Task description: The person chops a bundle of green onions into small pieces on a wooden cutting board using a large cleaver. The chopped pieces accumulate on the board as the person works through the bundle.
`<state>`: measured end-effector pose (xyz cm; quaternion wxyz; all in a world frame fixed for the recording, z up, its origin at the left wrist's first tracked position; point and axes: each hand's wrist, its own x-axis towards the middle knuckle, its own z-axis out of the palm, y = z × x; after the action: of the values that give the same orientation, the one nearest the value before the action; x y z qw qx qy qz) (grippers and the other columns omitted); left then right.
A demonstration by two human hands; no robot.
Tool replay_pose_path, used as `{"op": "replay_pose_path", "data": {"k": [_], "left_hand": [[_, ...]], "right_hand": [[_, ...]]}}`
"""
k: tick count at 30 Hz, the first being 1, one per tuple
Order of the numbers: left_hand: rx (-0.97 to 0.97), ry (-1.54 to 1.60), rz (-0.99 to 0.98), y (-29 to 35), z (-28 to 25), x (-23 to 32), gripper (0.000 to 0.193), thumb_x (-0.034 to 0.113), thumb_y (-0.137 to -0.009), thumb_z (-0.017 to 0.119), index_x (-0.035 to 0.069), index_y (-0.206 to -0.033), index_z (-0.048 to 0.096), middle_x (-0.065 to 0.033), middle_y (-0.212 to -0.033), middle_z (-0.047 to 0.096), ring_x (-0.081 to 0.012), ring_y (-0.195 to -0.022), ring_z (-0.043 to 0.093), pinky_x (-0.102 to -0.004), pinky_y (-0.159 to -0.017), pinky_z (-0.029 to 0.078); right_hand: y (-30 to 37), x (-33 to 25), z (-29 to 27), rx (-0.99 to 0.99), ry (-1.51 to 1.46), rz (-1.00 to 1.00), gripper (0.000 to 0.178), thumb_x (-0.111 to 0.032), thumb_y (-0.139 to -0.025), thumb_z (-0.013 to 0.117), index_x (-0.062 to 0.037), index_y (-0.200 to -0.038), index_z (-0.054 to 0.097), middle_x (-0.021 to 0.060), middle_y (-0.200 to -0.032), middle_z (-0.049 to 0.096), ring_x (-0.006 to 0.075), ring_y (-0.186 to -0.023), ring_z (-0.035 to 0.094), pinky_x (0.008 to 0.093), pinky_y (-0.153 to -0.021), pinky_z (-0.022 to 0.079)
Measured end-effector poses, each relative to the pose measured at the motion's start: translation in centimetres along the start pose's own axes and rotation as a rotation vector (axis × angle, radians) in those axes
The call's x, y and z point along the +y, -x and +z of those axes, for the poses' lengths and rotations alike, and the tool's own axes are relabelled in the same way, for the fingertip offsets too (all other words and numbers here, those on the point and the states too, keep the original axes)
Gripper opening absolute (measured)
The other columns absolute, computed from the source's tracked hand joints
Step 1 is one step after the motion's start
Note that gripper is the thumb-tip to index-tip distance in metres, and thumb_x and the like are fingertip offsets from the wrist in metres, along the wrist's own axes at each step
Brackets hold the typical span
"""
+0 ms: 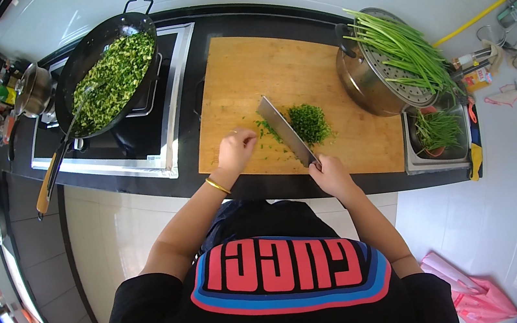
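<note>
My right hand (332, 176) grips the handle of a cleaver (287, 129), its wide blade slanting up and left over the wooden cutting board (259, 63). Against the blade's right side sits a pile of finely chopped green chives (309, 124). A few green bits lie on the blade's left side. Left of the cleaver, my left hand (235, 151) is held near the board's front edge with its fingers curled in. Nothing shows between those fingers, and they are apart from the blade.
A black wok (125, 26) of chopped green filling, with a spoon in it, stands on the hob at left. Long green chives (397, 45) lie on a perforated steamer over a steel pot (359, 86) at right. More greens (434, 132) sit in a small sink (413, 162).
</note>
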<state>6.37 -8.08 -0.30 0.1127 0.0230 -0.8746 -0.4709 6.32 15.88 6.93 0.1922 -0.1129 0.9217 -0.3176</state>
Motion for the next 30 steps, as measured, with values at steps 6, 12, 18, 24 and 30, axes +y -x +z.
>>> {"op": "replay_pose_path", "data": {"k": [6,12,18,24,30], "left_hand": [[-0.039,-0.294,0.261,-0.7,3.9,0.2,0.008,0.012,-0.071,0.063,0.006,-0.074,0.058,-0.0118,-0.080,0.055,-0.0303,-0.080,0.055,-0.0383,-0.068,0.047],[-0.073,-0.242,0.030,-2.5,2.7,-0.1,0.010,0.012,-0.069,0.065,0.006,-0.073,0.058,-0.0105,-0.079,0.054,-0.0296,-0.080,0.055,-0.0369,-0.070,0.047],[-0.221,-0.205,0.303,-3.3,2.6,0.2,0.010,0.009,-0.068,0.067,0.005,-0.072,0.059,-0.0118,-0.077,0.054,-0.0304,-0.077,0.056,-0.0391,-0.066,0.047],[-0.263,-0.230,0.300,-2.5,3.5,-0.2,0.008,0.008,-0.069,0.064,0.004,-0.069,0.057,-0.0110,-0.081,0.053,-0.0291,-0.081,0.054,-0.0373,-0.070,0.047],[-0.282,-0.292,0.429,-2.4,3.5,0.4,0.005,0.007,-0.072,0.060,0.005,-0.069,0.056,-0.0106,-0.080,0.052,-0.0281,-0.081,0.054,-0.0374,-0.069,0.047]], "right_hand": [[-0.4,1.0,0.3,0.082,-0.181,0.099,0.024,-0.019,-0.080,0.054,0.0048,-0.074,0.053,0.0219,-0.065,0.057,0.0366,-0.062,0.058,0.0398,-0.057,0.044],[-0.1,1.1,0.0,0.102,-0.137,0.083,0.023,-0.019,-0.079,0.055,0.0041,-0.074,0.052,0.0200,-0.063,0.056,0.0352,-0.059,0.056,0.0392,-0.056,0.043],[0.2,1.2,-0.1,0.132,-0.184,0.068,0.022,-0.018,-0.079,0.054,0.0042,-0.074,0.052,0.0200,-0.063,0.055,0.0354,-0.060,0.056,0.0393,-0.057,0.044],[0.2,2.0,0.1,0.162,-0.218,0.081,0.022,-0.017,-0.079,0.054,0.0042,-0.074,0.052,0.0208,-0.063,0.055,0.0359,-0.061,0.057,0.0393,-0.057,0.044],[0.2,2.0,0.2,0.171,-0.193,0.070,0.023,-0.018,-0.079,0.054,0.0035,-0.074,0.052,0.0206,-0.063,0.056,0.0357,-0.061,0.057,0.0395,-0.057,0.044]]}}
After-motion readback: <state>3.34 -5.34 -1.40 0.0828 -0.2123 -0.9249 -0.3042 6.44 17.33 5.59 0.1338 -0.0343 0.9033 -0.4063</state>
